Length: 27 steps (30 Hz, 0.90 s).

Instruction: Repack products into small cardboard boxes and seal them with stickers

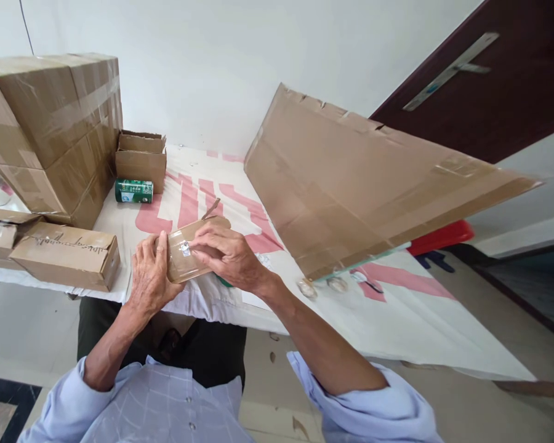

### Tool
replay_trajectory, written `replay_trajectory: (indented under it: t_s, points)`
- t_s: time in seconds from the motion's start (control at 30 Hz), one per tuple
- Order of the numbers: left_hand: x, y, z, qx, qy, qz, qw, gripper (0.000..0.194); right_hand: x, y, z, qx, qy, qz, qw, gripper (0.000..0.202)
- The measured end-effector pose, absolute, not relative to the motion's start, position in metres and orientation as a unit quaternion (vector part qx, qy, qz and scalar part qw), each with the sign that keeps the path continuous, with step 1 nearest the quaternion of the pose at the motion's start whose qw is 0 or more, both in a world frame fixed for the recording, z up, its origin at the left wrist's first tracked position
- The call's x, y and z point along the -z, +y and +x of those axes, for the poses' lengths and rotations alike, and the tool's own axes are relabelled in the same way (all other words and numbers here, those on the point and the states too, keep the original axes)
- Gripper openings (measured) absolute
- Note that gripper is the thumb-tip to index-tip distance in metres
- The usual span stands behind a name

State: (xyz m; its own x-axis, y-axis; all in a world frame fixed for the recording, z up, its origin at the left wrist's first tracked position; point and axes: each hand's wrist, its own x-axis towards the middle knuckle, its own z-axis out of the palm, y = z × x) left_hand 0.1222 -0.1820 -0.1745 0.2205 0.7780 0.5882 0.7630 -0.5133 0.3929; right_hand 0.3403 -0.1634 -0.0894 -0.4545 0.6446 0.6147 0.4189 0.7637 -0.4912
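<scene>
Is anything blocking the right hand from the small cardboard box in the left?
Nothing visible. The right hand is at the small cardboard box, its fingers by the white label; the left hand holds the box's left side.

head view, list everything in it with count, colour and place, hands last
small box: 1, brown, in left hand
label: 1, white, on small box
large taped boxes: stack, count unclear, brown, left
low boxes: 2, brown, near edge, left
open box: 1, brown, behind can
can: 1, green, lying on its side
large cardboard: 1, brown, right
round items: at least 2, clear, by large cardboard's lower edge
red item: 1, behind large cardboard
cloth: 1, white with pink markings, on table
door: 1, dark, upper right
wall: white, back
shirt: 1, pale blue, bottom
left hand: 1, gripping small box
right hand: 1, fingers at label
</scene>
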Motion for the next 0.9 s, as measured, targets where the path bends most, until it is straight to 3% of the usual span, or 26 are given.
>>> replay_trajectory:
  t_s: [0.1,0.3,0.4,0.57,0.63,0.9]
  points:
    - [0.18,-0.171,0.109,-0.411,0.492,0.766,0.042,0.122,0.087,-0.172,0.347,-0.288,-0.761,-0.327,0.479,0.006]
    - [0.215,-0.132,0.07,-0.465,0.529,0.684,0.192,0.119,0.095,-0.18,0.358,-0.514,-0.591,-0.312,0.538,0.032]
    - [0.235,-0.132,0.056,-0.444,0.577,0.649,0.222,0.09,0.102,-0.185,0.361,-0.537,-0.566,-0.301,0.548,0.034]
    - [0.237,-0.182,0.052,-0.342,0.684,0.628,0.147,0.031,0.121,-0.201,0.366,-0.536,-0.553,-0.324,0.549,0.036]
    - [0.223,-0.204,0.062,-0.325,0.657,0.661,0.158,0.027,0.13,-0.207,0.366,-0.532,-0.558,-0.335,0.542,0.033]
    - [0.154,-0.206,0.138,-0.47,0.397,0.723,0.315,0.029,0.153,-0.225,0.362,-0.478,-0.597,-0.368,0.529,0.021]
